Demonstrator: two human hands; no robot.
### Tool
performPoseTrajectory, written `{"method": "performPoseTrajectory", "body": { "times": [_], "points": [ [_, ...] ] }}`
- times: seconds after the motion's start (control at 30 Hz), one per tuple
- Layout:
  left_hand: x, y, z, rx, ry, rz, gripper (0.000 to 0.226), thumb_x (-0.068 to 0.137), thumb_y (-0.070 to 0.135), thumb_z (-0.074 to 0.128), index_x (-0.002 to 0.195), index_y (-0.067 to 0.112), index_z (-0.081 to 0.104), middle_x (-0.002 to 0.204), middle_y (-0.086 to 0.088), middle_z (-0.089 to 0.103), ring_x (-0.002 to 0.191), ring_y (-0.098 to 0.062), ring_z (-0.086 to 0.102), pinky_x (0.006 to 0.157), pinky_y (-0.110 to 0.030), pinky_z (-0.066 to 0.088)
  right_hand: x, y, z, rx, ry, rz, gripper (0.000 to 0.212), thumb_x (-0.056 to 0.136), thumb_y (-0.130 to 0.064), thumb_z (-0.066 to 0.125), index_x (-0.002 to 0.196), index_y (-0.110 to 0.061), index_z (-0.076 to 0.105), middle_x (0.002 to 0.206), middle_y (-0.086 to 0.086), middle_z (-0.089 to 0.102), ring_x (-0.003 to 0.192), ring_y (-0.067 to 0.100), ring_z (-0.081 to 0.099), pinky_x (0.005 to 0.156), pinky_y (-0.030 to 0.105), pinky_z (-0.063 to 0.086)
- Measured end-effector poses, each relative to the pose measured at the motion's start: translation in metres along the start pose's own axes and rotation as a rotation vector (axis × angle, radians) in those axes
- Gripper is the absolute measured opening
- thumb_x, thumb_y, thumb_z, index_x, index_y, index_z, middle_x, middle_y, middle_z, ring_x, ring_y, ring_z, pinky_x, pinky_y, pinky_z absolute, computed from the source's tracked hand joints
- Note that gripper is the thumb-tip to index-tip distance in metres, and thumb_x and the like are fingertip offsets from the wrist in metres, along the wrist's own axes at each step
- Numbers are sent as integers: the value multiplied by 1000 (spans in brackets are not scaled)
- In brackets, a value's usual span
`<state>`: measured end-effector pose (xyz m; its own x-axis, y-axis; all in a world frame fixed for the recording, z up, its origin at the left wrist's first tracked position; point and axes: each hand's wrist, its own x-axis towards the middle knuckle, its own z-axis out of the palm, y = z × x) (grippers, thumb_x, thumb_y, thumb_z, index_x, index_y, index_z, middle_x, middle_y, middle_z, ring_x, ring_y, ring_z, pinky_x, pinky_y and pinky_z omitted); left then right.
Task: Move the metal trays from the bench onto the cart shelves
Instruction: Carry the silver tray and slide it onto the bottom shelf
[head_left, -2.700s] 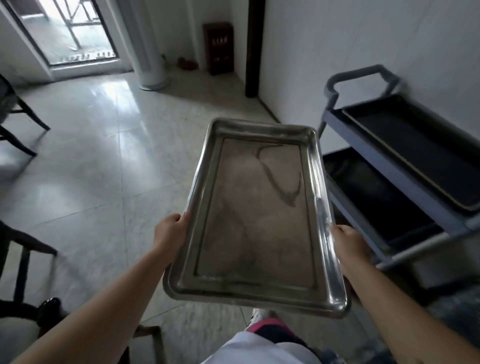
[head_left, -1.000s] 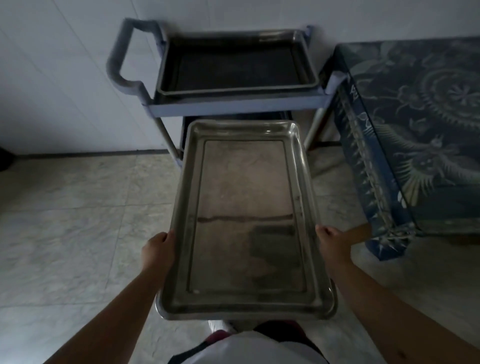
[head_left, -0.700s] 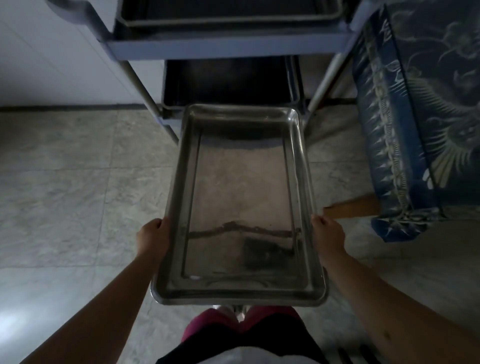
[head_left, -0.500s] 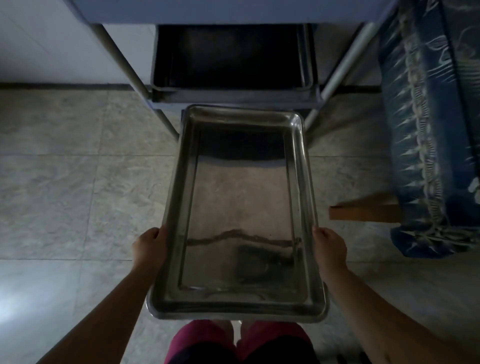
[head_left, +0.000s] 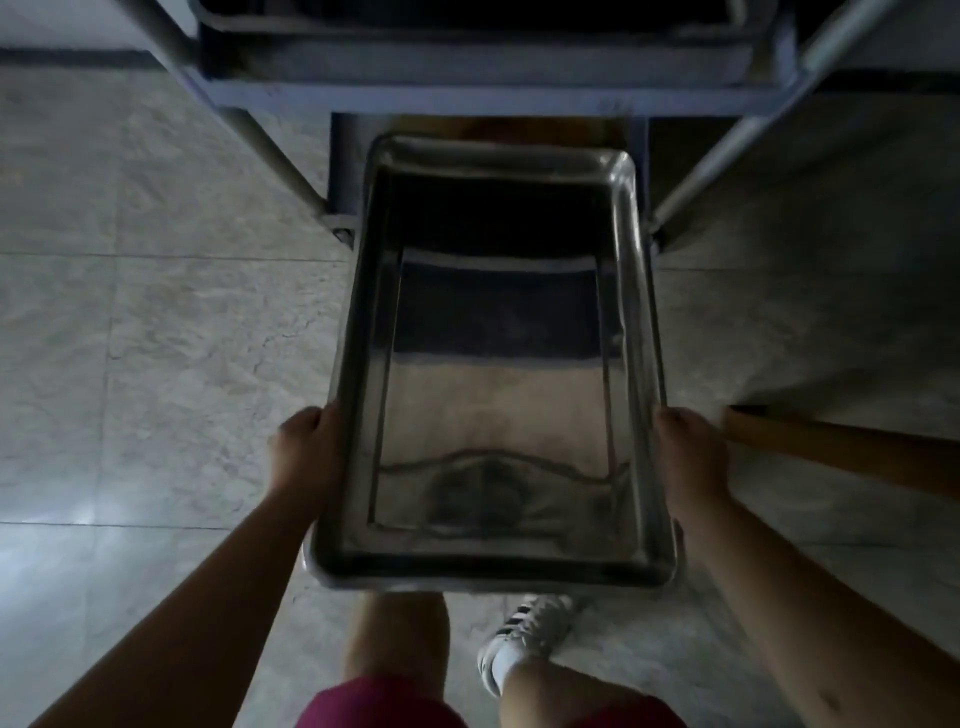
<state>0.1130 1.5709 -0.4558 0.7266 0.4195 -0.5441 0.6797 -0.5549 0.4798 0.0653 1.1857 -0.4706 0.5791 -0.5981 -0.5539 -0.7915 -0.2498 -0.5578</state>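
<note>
I hold a rectangular metal tray (head_left: 498, 415) lengthwise in front of me, low above the tiled floor. My left hand (head_left: 306, 452) grips its left rim and my right hand (head_left: 685, 457) grips its right rim, both near the tray's near end. The tray's far end reaches the front of the cart's lowest shelf (head_left: 348, 171). Above it runs the blue-grey edge of the cart's middle shelf (head_left: 467, 96), which carries another dark tray (head_left: 467, 21).
The cart's two slanted metal legs (head_left: 260, 140) stand left and right of the tray's far end. A wooden bench leg (head_left: 831, 452) juts in from the right. My knees and one striped sneaker (head_left: 530, 634) show below the tray. Grey floor tiles spread to the left.
I have turned from the room to face the cart and bent low. The tray has dropped from top-shelf height to the lowest shelf, its far end now at that opening.
</note>
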Motion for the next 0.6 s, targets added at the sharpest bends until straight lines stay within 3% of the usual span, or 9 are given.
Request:
{"method": "performPoseTrajectory", "body": {
  "times": [0.07,0.13,0.27,0.37,0.5,0.6],
  "points": [
    [38,8,18,-21,0,5,48,97,41,49,62,8,54,59,-10,53,57,-23,47,53,-35,35,36,-10,24,11,19,-14,35,95,-37,51,70,-15,61,72,11,64,70,28,59,67,36,45],
    [79,15,35,-59,-7,17,49,97,43,49,61,9,51,57,-6,49,55,-20,44,52,-34,33,71,-23,47,4,57,-33,34,92,-41,52,70,-17,62,72,10,64,69,25,59,65,33,45],
    [160,27,67,-127,-18,36,51,98,51,50,66,13,55,61,-5,52,57,-20,48,54,-33,37,142,-47,93,83,117,-82,40,92,-39,54,76,-3,61,73,20,60,66,27,56,64,37,45],
    [215,35,95,-155,31,89,50,97,52,50,68,12,58,60,0,53,54,-15,48,51,-30,37,195,-57,129,186,90,-112,37,95,-29,57,64,-8,54,69,20,53,68,32,52,68,46,45],
    [267,41,129,-202,81,161,44,100,44,51,66,17,56,60,2,51,45,1,44,43,-19,37,255,-66,167,404,37,-80,31,93,-20,62,64,-19,52,62,0,49,67,22,48,66,33,39],
    [298,43,150,-189,91,209,44,101,46,49,67,18,56,63,0,53,56,-9,48,52,-27,37,293,-66,186,407,74,-136,31,94,-22,61,64,-18,54,60,-3,49,59,13,47,61,27,36]
  ]
}}
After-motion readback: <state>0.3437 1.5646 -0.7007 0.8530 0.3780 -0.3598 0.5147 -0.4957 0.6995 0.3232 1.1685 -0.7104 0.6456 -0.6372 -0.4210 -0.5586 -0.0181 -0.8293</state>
